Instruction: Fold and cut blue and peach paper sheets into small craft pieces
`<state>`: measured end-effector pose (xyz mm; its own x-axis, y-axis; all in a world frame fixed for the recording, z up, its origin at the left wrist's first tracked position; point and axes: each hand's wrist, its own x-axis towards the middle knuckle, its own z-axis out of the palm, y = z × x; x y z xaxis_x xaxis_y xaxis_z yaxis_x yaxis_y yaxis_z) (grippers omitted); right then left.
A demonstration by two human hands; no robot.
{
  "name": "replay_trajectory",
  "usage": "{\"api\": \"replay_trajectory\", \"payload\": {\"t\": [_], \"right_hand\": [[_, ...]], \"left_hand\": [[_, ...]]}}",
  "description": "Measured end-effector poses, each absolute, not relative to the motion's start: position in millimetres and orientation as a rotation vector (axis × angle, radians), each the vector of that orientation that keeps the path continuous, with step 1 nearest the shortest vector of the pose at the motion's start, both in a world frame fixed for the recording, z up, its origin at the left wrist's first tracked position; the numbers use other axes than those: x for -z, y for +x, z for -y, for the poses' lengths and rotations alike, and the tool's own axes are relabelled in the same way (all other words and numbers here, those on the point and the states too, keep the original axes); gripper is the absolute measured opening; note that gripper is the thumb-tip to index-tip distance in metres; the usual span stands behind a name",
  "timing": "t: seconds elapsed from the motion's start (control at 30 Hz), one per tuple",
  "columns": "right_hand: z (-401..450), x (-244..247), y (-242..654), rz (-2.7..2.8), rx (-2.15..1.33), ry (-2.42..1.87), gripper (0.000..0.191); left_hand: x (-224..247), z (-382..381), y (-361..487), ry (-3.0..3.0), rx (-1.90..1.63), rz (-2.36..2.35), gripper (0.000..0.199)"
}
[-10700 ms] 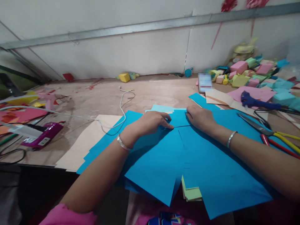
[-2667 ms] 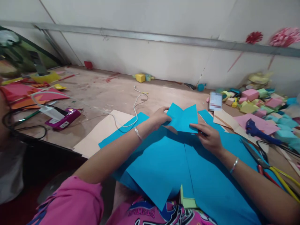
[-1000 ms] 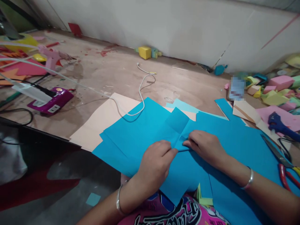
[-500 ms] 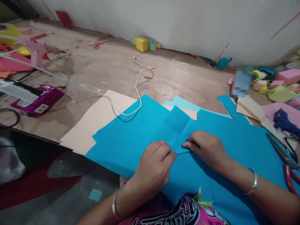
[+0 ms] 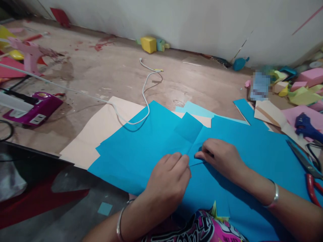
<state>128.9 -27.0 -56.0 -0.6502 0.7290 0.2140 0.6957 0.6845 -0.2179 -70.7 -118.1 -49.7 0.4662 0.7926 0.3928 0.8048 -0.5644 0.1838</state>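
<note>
Table (image 5: 106, 74): scuffed wood, red stains near half past ten. I set my clock on the creased blue piece (image 5: 189, 129), twelve toward the pale wall (image 5: 186, 20).
Far edge: yellow paper box (image 5: 148, 44) at eleven, round blue object (image 5: 239, 64) at one.
Paper heap (image 5: 310, 78): pink, yellow and green shapes at two. Blue glue gun (image 5: 304, 124) at three; scissors (image 5: 306, 164) just past it, one handle red.
Socket block (image 5: 41, 109): purple, between nine and ten, white plug in it; pink glue gun (image 5: 30, 55) at ten. A white cable (image 5: 133, 123) trails over the paper.
Sheets: large blue sheets (image 5: 131, 144) under both hands; peach sheets (image 5: 93, 129) show from beneath at nine.
Floor (image 5: 78, 215): grey, a light blue paper square (image 5: 105, 208) at eight.
Blue piece: lies on the large blue sheets, crease lines across it, most of it ahead of the hands; its near edge runs between them.
Left hand (image 5: 169, 178): at seven, fingers curled in, pinching that near edge; fingertips mostly hidden.
Right hand (image 5: 222, 156): at four, fingers bent, thumb on the paper, gripping the piece's other side.
Shirt (image 5: 207, 225): at six, pink, with bold lettering too cut off to read whole.
Socket slots: two-hole outlet on the near face, no brand legible.
Blurred patch (image 5: 261, 85): between one and two, pixelated, unreadable.
</note>
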Motion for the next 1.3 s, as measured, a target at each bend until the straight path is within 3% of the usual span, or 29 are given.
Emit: {"api": "replay_trajectory", "payload": {"t": [0.17,0.53,0.7,1.1,1.3], "right_hand": [[26,55,129,2.633,-0.184,-1.155,0.052],[27,56,129,2.596,-0.118,-1.21,0.047],[25,54,131,2.602,-0.004,-1.198,0.053],[18,58,132,2.641,0.096,-0.884,0.05],[16,61,133,2.629,0.094,-0.881,0.051]], "left_hand": [[48,117,-67,-2.672,0.541,1.359,0.028],[50,114,-63,-2.665,0.511,1.368,0.02],[49,115,-60,-2.665,0.441,1.363,0.025],[42,116,-63,-2.69,0.34,1.35,0.036],[37,113,-60,-2.724,0.244,1.406,0.029]]}}
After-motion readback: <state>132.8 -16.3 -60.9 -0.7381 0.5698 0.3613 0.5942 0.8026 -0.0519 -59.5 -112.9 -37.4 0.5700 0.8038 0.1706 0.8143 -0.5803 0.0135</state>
